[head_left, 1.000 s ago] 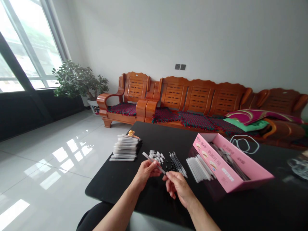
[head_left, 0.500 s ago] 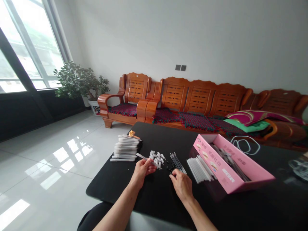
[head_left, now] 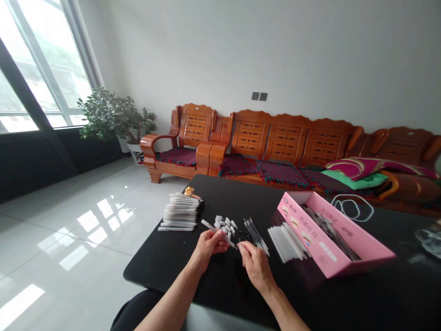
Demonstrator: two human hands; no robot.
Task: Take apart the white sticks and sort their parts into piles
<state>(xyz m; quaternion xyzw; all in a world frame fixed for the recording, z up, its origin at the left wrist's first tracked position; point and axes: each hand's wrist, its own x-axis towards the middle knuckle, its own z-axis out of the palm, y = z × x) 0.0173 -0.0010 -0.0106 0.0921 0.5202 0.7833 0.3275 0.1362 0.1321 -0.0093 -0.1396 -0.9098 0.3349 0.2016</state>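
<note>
My left hand [head_left: 207, 248] is closed round a slim white pen [head_left: 208, 225], which slants down to the right. At the pen's lower right end my right hand [head_left: 255, 263] pinches; what sits in its fingertips is too small to make out. Just behind the pen lies a loose heap of white pen caps [head_left: 226, 224]. Beside them are small black plugs [head_left: 240, 232], partly hidden by my right hand. Dark pen refills [head_left: 255, 233] lie in a bundle beyond that hand. To their right are white pen barrels [head_left: 286, 242] side by side.
A stack of white capped pens [head_left: 179, 214] lies on the black table [head_left: 227, 188] at left, with a small orange figure [head_left: 189, 191] behind. At right stands a pink box [head_left: 312, 234] holding dark strips. Behind it is a white cable loop [head_left: 354, 209].
My right hand has moved up and left from the black plugs to the pen's end. The pen in my left hand has shifted slightly right.
</note>
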